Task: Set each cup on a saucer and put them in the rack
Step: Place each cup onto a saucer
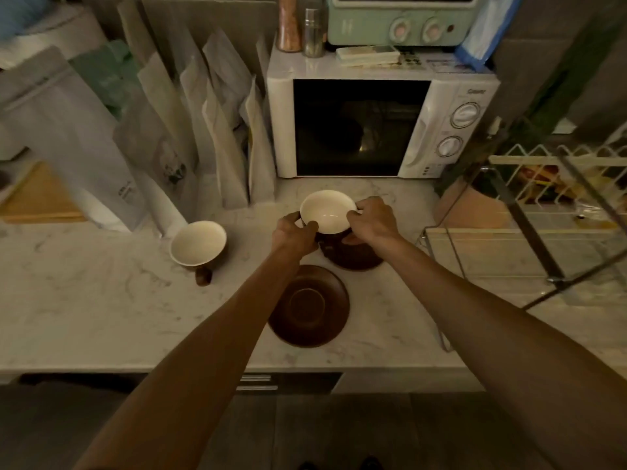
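A: Head view: both hands are on one cup (328, 211). The left hand (294, 236) pinches the near-left rim, the right hand (372, 221) has its fingers closed on the right rim, and the cup sits over a brown saucer (356, 259) on the worktop (84, 300).

B: Is it down on the saucer yet?

A: I cannot tell; the hands hide its base. The risk, I think, is a cup set off-centre, which could tip or slide when the pair is lifted by the saucer.

B: Anything else?

A: A second cup (198, 244) stands to the left, well apart, and an empty saucer (308, 306) lies nearer the worktop's front edge. An arm swinging to the wire rack (529, 259) on the right could clip that saucer.

B: Any writing?

A: A brand name on the microwave (380, 128), top right, too blurred to be sure of. The bags (169, 157) on the left carry print I can't read
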